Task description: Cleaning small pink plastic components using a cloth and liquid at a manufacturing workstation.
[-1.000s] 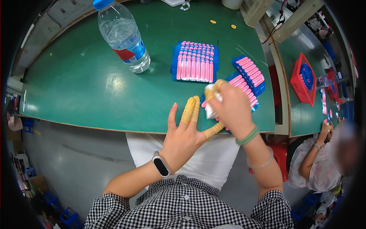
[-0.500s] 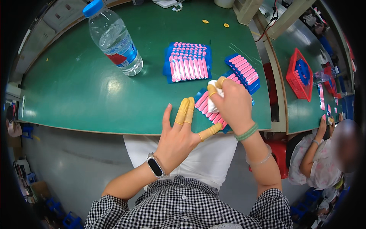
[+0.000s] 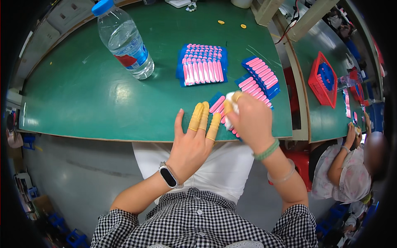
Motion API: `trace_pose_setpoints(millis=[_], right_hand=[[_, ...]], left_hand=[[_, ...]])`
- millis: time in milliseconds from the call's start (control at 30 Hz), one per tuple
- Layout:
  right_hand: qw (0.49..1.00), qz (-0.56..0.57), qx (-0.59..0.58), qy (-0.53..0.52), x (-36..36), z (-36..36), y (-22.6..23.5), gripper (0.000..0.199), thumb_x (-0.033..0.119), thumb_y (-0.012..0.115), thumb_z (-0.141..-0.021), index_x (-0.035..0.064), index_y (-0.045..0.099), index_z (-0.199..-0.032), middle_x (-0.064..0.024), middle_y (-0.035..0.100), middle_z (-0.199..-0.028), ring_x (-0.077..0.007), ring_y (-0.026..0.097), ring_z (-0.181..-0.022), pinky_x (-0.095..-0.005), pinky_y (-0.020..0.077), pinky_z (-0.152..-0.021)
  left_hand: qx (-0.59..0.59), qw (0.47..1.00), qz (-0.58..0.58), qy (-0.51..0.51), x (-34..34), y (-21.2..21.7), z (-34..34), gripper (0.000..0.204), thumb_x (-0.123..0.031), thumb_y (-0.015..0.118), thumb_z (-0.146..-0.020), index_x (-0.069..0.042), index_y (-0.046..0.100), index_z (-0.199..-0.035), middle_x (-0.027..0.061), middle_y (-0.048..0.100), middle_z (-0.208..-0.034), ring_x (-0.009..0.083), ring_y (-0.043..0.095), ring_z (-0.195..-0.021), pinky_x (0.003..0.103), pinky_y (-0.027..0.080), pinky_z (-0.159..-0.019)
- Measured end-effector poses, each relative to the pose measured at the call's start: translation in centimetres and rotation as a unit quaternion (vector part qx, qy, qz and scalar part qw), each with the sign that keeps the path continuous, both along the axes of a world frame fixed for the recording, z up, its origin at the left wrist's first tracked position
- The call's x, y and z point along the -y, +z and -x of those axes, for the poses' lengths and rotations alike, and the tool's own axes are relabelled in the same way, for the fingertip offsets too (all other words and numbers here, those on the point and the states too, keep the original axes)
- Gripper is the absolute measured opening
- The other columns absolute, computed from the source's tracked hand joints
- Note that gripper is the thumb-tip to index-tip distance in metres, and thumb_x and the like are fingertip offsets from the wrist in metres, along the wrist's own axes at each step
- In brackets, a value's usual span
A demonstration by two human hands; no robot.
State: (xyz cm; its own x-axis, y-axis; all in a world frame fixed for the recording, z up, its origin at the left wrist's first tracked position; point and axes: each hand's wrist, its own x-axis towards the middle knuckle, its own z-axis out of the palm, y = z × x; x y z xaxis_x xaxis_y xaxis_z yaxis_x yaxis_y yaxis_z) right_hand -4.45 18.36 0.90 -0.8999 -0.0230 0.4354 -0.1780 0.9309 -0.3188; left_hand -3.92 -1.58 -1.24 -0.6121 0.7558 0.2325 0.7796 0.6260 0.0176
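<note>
My right hand (image 3: 253, 120), with yellow finger cots on thumb and index finger, is closed round a white wiping cloth (image 3: 232, 101). It holds the cloth against a blue sheet with a row of pink strips (image 3: 217, 104) at the table's front edge; the hand hides part of that sheet. My left hand (image 3: 192, 132) lies on the green tabletop beside the sheet, fingers stretched out, several in yellow cots. Two more blue sheets with pink strips, a nearer one (image 3: 253, 89) and a farther one (image 3: 260, 72), lie fanned beyond my right hand. Farther off rests a stack of such sheets (image 3: 202, 68).
A water bottle with a blue cap (image 3: 126, 45) stands at the left on the green table (image 3: 91, 103). Two small yellow pieces (image 3: 221, 22) lie at the back. On the neighbouring table is a red basket (image 3: 324, 82) of blue sheets, where another person (image 3: 347, 169) sits working.
My left thumb has lifted off the sheet's near end and drawn in toward the other fingers. The right hand with the cloth has shifted slightly over the sheet.
</note>
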Motion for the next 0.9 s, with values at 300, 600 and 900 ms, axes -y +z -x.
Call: trace_pose_setpoints(millis=[300,600,900], right_hand=[[0.999,0.020,0.024,-0.021,-1.5,-2.8,0.6,0.020,0.020,0.079,-0.081,0.0049,0.069,-0.089,-0.0112,0.068,-0.082,-0.0327,0.066,-0.066,-0.0428,0.0525,-0.060],[0.998,0.030,0.015,-0.053,-3.4,-3.9,0.2,0.021,0.019,0.081,-0.079,0.0039,0.068,-0.086,-0.0106,0.066,-0.077,-0.0319,0.065,-0.066,-0.0434,0.0514,-0.060],[0.995,0.057,0.056,-0.055,-4.0,-6.1,1.0,0.020,0.017,0.080,-0.080,0.0015,0.070,-0.087,-0.0116,0.069,-0.083,-0.0316,0.066,-0.068,-0.0412,0.0522,-0.061]], left_hand=[[-0.020,1.000,0.020,0.004,-0.2,-0.1,0.0,0.066,-0.036,0.069,-0.092,-0.004,0.052,-0.147,0.0268,0.048,-0.152,0.0348,0.042,-0.146,0.068,0.022,-0.117],[-0.005,0.999,0.030,0.013,-0.3,0.4,-0.2,0.066,-0.036,0.068,-0.092,-0.004,0.052,-0.148,0.0286,0.046,-0.153,0.0363,0.040,-0.147,0.067,0.021,-0.118],[0.023,1.000,0.002,0.012,-0.5,0.8,-0.2,0.076,-0.056,0.068,-0.088,-0.014,0.053,-0.150,0.0302,0.042,-0.155,0.0402,0.039,-0.146,0.067,0.019,-0.117]])
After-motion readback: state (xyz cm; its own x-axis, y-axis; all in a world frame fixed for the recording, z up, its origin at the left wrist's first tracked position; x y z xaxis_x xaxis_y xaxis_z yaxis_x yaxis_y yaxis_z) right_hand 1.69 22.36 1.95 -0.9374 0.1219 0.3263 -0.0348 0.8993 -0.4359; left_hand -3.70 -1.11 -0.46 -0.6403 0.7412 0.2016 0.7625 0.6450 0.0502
